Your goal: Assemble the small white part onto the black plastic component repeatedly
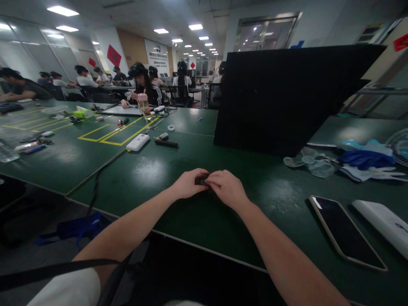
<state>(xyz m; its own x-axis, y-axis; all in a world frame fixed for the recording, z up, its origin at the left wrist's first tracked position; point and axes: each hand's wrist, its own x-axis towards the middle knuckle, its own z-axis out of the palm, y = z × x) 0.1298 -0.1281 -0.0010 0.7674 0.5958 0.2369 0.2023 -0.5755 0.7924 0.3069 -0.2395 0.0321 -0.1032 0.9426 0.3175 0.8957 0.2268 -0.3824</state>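
Both my hands meet over the green table [204,225], close to its front edge. My left hand [189,183] is closed round a small dark object [200,179], thumb below and fingers above. The object's kind is too small and dark to make out. My right hand [227,187] pinches at the right end of that object, where a small shiny bit shows between the fingertips. The fingers hide most of what they grip.
To the right lie a phone [347,231], a white power bank [384,223], and blue gloves [366,159]. A black panel [280,97] stands behind my hands. Ahead left are a white device [138,143] with a cable and a dark bar [166,144]. A person [145,87] sits opposite beside a bottle [144,106].
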